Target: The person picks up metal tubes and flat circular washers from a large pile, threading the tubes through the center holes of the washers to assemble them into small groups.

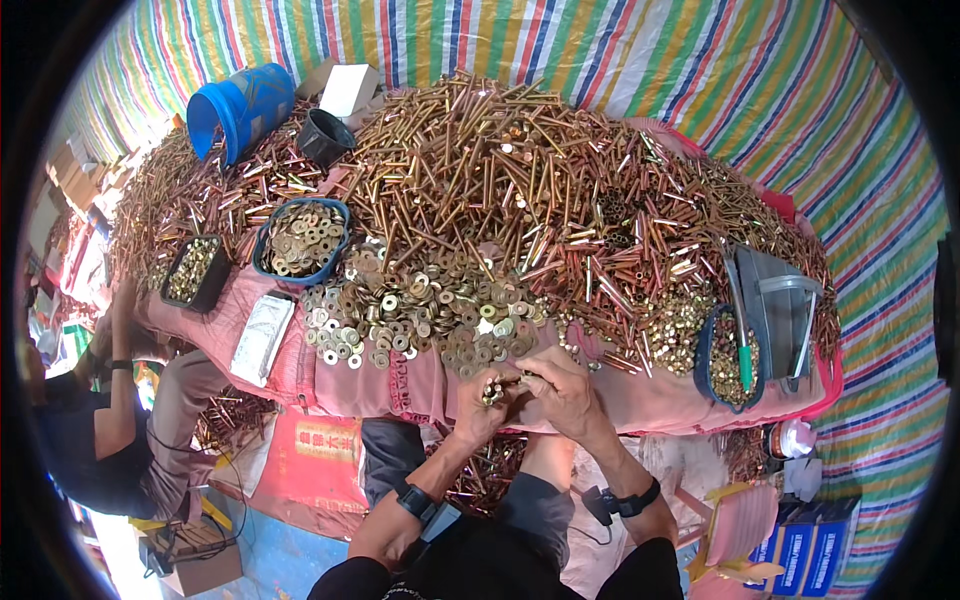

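Close together at the near edge of the cloth-covered table are both my hands. My left hand [482, 408] is closed round a small bunch of brass-coloured metal fasteners [493, 392], whose ends show between the fingers. Its fingertips almost meet those of my right hand [565, 395], which is pinched; what it grips, if anything, is too small to make out. Just beyond them spreads a heap of flat round washers [420, 305]. Behind that rises a large pile of long coppery bolts or metal tubes [470, 170]. Small nuts [675, 330] lie loose to the right.
A blue basin of washers [302, 240] and a black tray of nuts [195, 270] stand left, near a silver packet [263, 338]. Right are a blue container [712, 372] with a green-handled tool [745, 365] and a grey dustpan [785, 310]. Another person [110, 430] sits far left.
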The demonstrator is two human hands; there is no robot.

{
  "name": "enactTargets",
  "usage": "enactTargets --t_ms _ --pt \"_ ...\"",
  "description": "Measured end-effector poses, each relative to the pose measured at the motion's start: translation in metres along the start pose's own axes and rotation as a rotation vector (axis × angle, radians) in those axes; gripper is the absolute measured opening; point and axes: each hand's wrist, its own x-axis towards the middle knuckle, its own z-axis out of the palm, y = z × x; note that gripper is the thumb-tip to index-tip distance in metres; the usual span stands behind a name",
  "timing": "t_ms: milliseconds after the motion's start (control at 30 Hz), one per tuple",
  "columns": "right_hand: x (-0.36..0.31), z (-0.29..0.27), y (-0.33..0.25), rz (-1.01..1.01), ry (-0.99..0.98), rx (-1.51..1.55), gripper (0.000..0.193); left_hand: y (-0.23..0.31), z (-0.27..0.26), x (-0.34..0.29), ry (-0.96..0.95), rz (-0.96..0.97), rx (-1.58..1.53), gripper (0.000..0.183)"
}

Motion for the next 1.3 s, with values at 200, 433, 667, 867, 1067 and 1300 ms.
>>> enactTargets --t_ms 200,433,667,867,1067,1300 --pt "-0.002 0.005 0.003 0.027 0.084 0.043 0.02 0.002 0.0 0.0 0.004 -0.016 0.015 0.012" --pt "-0.006 0.006 0.003 0.174 0.078 0.027 0.025 0.001 -0.002 -0.002 -0.005 -0.055 0.03 0.012" --pt "-0.004 0.007 -0.001 0.17 0.082 0.027 0.026 -0.001 -0.003 -0.001 -0.006 -0.013 0.012 0.014" --pt "-0.001 0.0 0.0 0.116 0.017 0.005 0.02 0.001 -0.004 -0.001 -0.004 -0.028 0.065 0.013" --pt "0.008 -0.011 -0.002 0.006 -0.069 0.037 0.017 -0.003 -0.004 0.0 -0.027 0.011 0.064 0.013" --pt "0.002 -0.002 -0.001 0.082 0.008 0.034 0.016 -0.002 -0.002 0.002 -0.029 -0.016 -0.015 0.014"
